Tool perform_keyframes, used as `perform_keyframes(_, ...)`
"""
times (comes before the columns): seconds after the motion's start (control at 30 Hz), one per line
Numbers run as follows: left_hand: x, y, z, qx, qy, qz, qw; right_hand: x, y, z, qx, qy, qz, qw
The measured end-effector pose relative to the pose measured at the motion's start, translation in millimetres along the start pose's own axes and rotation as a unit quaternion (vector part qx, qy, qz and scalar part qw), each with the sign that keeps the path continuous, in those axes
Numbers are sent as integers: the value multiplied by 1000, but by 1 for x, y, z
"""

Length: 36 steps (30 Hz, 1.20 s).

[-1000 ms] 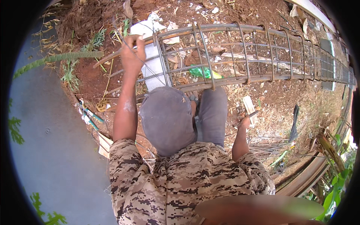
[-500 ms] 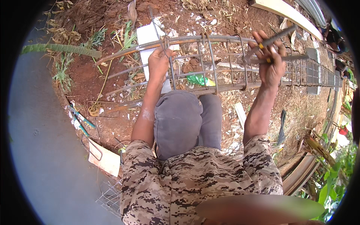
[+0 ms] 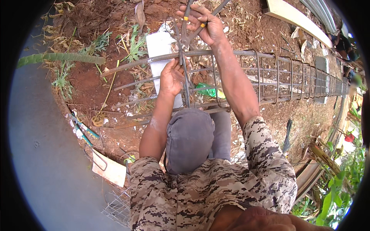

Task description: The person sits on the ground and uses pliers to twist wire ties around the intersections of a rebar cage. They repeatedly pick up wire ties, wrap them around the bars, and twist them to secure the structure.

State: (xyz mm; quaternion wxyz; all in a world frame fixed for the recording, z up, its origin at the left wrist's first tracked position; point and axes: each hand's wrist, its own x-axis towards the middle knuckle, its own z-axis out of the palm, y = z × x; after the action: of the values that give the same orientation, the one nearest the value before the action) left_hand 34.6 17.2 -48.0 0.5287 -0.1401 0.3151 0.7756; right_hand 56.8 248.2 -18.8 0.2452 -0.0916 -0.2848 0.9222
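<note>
A long cage of steel reinforcing bars lies across in front of me, with square stirrups around its long bars. At its left part my left hand is closed, fingertips on an upright stirrup just below the far top bar. My right hand reaches over the cage and grips pincers with dark, yellow-banded handles. The handles are spread, and the jaws point down at the stirrup, just beyond my left fingertips. Thin tie wire sticks up beside the jaws; its exact contact with them is unclear.
Teal-handled cutters lie at the left beside a grey smooth surface. A white board lies under the cage, near a green plastic scrap. Timber is at the far right. My grey-clad knee is close to the cage.
My right hand has carried the pincers left and away from me, to the stirrup by my left hand. My left hand has shifted from the top bar's upper side to just below it.
</note>
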Motion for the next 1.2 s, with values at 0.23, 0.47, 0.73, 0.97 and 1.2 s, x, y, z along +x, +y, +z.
perform_keyframes(0.23, 11, -2, -8, -41, -26, -52, 997, 7, 1, -4, 114, -13, 52, 992)
perform_keyframes(0.47, 24, -6, -8, -40, -29, -54, 997, 7, 7, -16, 123, -42, 14, 991)
perform_keyframes(0.73, 26, -10, -2, -151, -63, -75, 984, 7, 6, -19, 105, -39, 33, 993)
perform_keyframes(0.97, 25, -7, -3, -131, -57, -93, 985, 19, -4, 4, 40, -64, 80, 994)
perform_keyframes(1.2, 22, -4, 2, -59, -3, -63, 996, 43, -10, 49, -49, -45, 156, 985)
